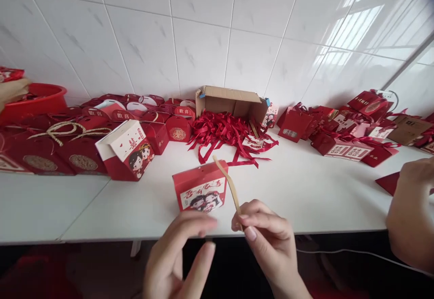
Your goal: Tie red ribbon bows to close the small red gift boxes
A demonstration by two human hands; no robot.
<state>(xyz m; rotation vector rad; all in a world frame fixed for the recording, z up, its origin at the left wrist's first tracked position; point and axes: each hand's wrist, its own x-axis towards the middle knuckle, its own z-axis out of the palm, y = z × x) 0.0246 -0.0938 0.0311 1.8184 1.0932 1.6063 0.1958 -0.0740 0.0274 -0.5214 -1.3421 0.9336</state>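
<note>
A small red gift box with a cartoon couple on its front stands on the white table just beyond my hands. My right hand pinches the lower end of a thin tan strip that rises toward the box's top right corner. My left hand is beside it, below the box, its fingers curled apart and holding nothing that I can see. Its thumb tip nearly meets the right hand's fingers.
A tipped cardboard box spills red ribbons at the back. Red gift boxes and bags crowd the left, with a red basin behind. More red boxes lie at the right. Another person's hand is at the right edge.
</note>
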